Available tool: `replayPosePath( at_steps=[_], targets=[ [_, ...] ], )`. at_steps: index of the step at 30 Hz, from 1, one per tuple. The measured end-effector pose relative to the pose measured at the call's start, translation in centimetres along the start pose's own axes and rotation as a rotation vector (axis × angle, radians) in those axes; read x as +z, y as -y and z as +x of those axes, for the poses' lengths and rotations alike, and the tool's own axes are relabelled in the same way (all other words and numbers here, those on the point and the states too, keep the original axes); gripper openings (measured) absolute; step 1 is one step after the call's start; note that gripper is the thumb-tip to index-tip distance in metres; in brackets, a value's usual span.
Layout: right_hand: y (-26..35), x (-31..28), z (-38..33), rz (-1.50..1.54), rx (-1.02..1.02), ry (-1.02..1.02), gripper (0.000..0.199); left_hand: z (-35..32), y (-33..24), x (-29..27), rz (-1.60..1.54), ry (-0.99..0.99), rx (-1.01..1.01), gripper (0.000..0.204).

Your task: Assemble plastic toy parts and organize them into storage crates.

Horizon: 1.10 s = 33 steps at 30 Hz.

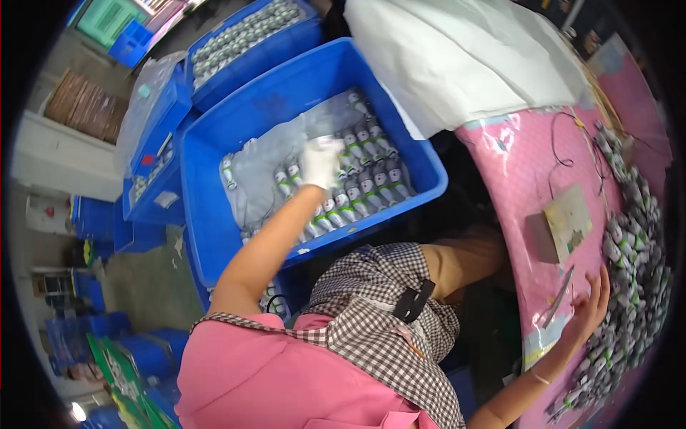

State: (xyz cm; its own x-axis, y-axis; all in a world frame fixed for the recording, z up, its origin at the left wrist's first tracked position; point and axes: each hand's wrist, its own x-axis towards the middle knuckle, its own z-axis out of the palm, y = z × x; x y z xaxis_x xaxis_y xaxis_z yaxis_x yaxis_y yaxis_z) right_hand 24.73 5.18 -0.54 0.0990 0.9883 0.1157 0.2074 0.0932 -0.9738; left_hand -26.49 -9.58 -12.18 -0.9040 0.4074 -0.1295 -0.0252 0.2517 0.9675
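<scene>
My left hand (320,163), in a white glove, is inside a large blue plastic bin (246,107). It is over rows of small grey-and-white figures (368,187) with green bands, laid side by side on a pale sheet (261,171). Motion blurs its fingers, so whether it holds one of them cannot be seen. Out to the right, my bare right hand (592,307) has its fingers apart, with nothing visible in it. It hovers at the edge of a heap of similar figures (632,286) on the pink-covered table (500,179). A thin metal tool, perhaps tweezers (559,300), lies beside that hand.
An open cardboard box (561,225) stands on the table, near a thin dark cable (554,154). White sheeting (464,57) covers the table's far end. Another blue bin (250,39) full of figures is behind mine, and a smaller blue crate (153,171) stands left.
</scene>
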Motion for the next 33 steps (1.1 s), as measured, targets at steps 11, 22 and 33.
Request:
replayPosePath(
  at_steps=[11, 22, 33],
  targets=[
    [-1.9, -8.1, -1.3, -0.006, 0.134, -0.216, 0.03, 15.1, 25.2, -11.4, 0.411, -0.142, -0.353, 0.048],
    [-1.2, -2.4, 9.9, -0.8, -0.573, -0.385, 0.021, 14.7, 26.9, -18.7, 1.171, -0.184, -0.271, 0.041],
    [-8.6, -12.1, 22.3, -1.258, -0.478, -0.043, 0.043, 0.6, 5.5, -0.6, 0.377, -0.107, 0.316, 0.029]
  ],
)
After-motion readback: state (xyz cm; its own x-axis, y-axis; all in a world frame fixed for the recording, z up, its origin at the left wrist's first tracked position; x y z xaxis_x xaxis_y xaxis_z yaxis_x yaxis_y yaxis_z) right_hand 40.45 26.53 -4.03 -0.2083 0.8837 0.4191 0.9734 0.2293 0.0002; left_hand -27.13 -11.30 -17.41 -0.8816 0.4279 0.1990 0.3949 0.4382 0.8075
